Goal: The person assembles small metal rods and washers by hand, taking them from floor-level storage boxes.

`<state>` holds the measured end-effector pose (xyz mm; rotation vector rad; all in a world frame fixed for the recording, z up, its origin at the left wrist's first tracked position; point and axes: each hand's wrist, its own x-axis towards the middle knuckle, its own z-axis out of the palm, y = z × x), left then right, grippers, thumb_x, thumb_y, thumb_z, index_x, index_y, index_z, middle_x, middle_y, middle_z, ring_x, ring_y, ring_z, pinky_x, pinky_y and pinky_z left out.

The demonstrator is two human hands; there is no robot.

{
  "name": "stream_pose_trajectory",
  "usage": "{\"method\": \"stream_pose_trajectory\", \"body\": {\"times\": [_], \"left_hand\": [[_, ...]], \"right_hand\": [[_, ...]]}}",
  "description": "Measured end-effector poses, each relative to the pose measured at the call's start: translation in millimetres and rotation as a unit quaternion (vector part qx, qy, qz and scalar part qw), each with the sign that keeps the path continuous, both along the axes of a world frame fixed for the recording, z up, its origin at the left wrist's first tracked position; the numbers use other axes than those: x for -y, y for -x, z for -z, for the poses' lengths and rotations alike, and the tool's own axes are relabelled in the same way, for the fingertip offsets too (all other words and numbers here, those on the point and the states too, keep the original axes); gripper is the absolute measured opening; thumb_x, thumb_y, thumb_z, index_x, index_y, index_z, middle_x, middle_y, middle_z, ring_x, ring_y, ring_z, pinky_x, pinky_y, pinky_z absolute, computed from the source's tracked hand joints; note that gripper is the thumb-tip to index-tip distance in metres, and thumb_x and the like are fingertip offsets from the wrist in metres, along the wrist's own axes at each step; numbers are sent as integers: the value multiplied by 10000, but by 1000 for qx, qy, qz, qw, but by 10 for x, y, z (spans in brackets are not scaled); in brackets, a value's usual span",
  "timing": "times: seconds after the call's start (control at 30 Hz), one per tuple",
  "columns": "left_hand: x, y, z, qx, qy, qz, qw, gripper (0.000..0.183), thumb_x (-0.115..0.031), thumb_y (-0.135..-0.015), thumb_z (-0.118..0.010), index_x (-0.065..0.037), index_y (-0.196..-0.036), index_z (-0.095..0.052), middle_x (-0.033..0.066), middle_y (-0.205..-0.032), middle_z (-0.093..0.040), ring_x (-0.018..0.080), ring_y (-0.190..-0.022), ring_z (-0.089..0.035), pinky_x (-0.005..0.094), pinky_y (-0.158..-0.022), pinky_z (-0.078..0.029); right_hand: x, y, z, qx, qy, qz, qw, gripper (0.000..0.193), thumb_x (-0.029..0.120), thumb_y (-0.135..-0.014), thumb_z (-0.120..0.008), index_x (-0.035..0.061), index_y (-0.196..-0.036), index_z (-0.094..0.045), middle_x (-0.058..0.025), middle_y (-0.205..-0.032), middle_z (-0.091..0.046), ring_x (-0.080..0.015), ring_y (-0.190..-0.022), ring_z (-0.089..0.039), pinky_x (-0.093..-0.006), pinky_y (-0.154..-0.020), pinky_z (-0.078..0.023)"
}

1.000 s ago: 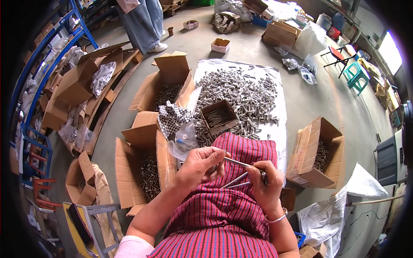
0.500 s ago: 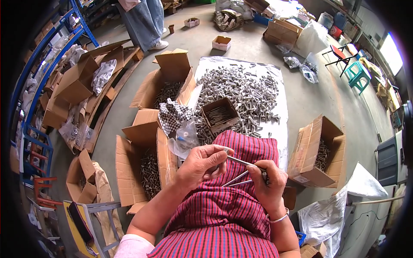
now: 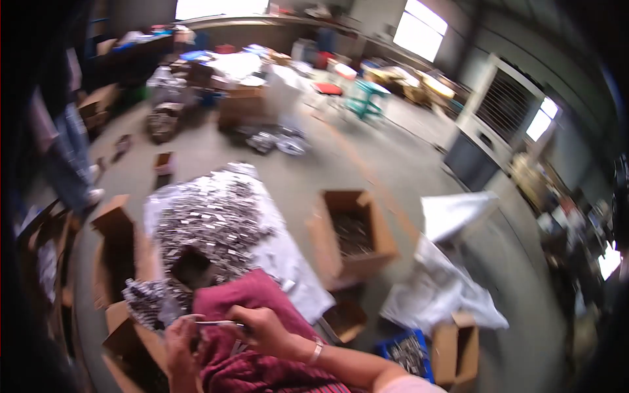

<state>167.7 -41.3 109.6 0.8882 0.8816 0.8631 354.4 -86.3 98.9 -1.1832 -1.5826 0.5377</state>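
At the near edge of the white sheet (image 3: 295,262), just over the lap, I see both hands busy with a slim rod (image 3: 216,322). It runs roughly level between them, above the red cloth (image 3: 252,291). The left hand (image 3: 180,342) has its fingers drawn in around the left end; the right hand (image 3: 265,331), a bracelet (image 3: 317,352) at its wrist, curls into a loose fist at the other. Both look closed on the rod, though the blur keeps me from telling how firmly, or what else the right fist may hide. A few pale slivers lie on the cloth below the right hand, perhaps more rods.

I'd judge the step in hand to be close two-handed work on this one rod. The next move, to my eye, calls for steady fingers at both ends so that it doesn't slip into the lap.

Farther off, a pile (image 3: 209,213) of metal pieces covers much of the sheet, a small dark box (image 3: 191,267) at its near side. A carton (image 3: 363,268) stands to the right, and nearer, a blue tray (image 3: 427,359).
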Motion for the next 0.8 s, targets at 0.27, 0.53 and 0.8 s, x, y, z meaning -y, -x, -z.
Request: {"method": "stream_pose_trajectory", "body": {"times": [0.27, 0.53, 0.8], "left_hand": [[-72, -456, 164, 86, -16, 74, 993, 350, -185, -840, -612, 38, -1091, -510, 100, -661, -585, 81, -394, -430, 176, -350, -299], [0, 177, -92, 63, -52, 13, 997, 428, 51, -733, -603, 44, -1151, -510, 72, -752, -602, 82, -490, -463, 202, -406, -335], [360, 1354, -258, -30, -66, 115, 991, 295, -193, -855, -609, -26, -1097, -588, 52, -808, -657, 47, -573, -551, 160, -462, -408]], "right_hand": [[152, -469, -105, 26, -15, 42, 999, 255, 199, -814, -629, 38, -696, -471, -146, -582, -514, -324, -516, -535, -403, -442, -387], [-49, 87, -113, 23, 48, -6, 999, 230, 160, -820, -646, 7, -675, -553, -116, -535, -494, -160, -443, -482, -304, -413, -354], [580, 1211, -279, 0, 73, 21, 997, 168, 104, -838, -567, -23, -730, -591, -46, -559, -542, -71, -520, -490, -237, -458, -372]]}}
